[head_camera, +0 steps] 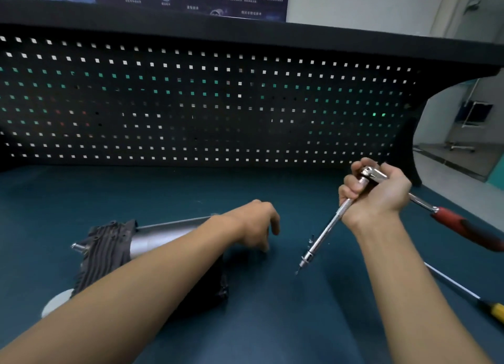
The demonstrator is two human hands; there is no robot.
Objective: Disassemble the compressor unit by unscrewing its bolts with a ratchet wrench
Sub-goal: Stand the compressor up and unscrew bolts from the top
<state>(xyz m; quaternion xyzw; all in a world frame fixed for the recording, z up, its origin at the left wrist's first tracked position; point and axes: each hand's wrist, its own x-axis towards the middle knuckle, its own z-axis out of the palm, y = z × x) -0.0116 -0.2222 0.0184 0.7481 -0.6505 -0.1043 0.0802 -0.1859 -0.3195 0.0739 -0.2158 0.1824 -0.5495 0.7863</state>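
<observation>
WORKBENCH, mid-job: the compressor unit (109,252) lies on its side on the teal mat (272,322), at the near left, its dark finned casting toward the camera's left and a smooth silver barrel (166,235) running right under the person's left forearm. A pale disc (56,302) sits at the unit's near-left end.

The right hand (377,193) is clenched round the head of the ratchet wrench (372,172), whose red grip (463,227) sticks out to the right. A long chrome ext. bar (327,228) slants down-left from it, tip just above the mat and well clear of the unit, so no bolt is engaged. The left hand (255,223) hangs past the barrel's far end, fingers drooping to the mat; whether they pinch anything cannot be told. A small bright piece (311,239) beside the bar is too tiny to identify.

A yellow-handled screwdriver (491,310) lies at the right edge; a black pegboard (218,104) backs the bench.

Handling, as judged: the unit looks like rigid cast metal — prob. heavy, apt to roll on its round barrel. The smooth barrel is likely slippery, so the fins should give the surer hold. Best braced by palm across the finned block while the wrench turns; fin edges may bite.
</observation>
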